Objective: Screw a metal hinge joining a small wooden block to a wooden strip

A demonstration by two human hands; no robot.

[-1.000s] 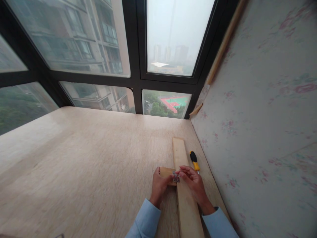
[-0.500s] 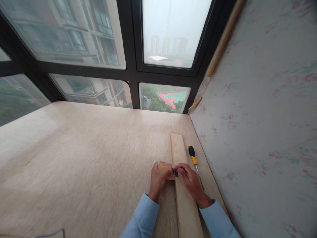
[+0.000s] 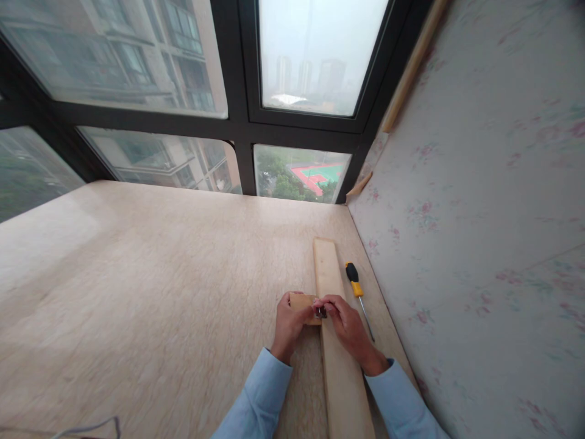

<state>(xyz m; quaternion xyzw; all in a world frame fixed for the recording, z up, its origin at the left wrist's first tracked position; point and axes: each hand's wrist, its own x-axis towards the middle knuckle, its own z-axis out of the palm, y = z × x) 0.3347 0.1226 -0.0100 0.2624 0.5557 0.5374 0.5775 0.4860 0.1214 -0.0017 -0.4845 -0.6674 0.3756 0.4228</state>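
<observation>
A long wooden board (image 3: 339,360) lies on the stone-patterned surface, running away from me. Against its left edge is a short wooden block (image 3: 302,301), gripped by my left hand (image 3: 287,323), whose thumb reaches to a small metal hinge (image 3: 322,312). The hinge spans the joint between block and board, partly covered by fingers. My right hand (image 3: 345,323) is closed in a pinch right above the hinge; whatever small thing its fingertips hold is too small to name. To the right of the board rests a screwdriver (image 3: 354,280) with a black and yellow handle.
A papered wall (image 3: 479,244) with a floral pattern rises close on the right. Dark-framed windows (image 3: 297,131) border the far side of the stone-patterned surface (image 3: 159,292). A grey cable (image 3: 91,427) lies at the bottom left.
The view has tilted slightly, so everything sits a little higher. Both hands stay at the hinge, with the right fingertips shifted slightly over it.
</observation>
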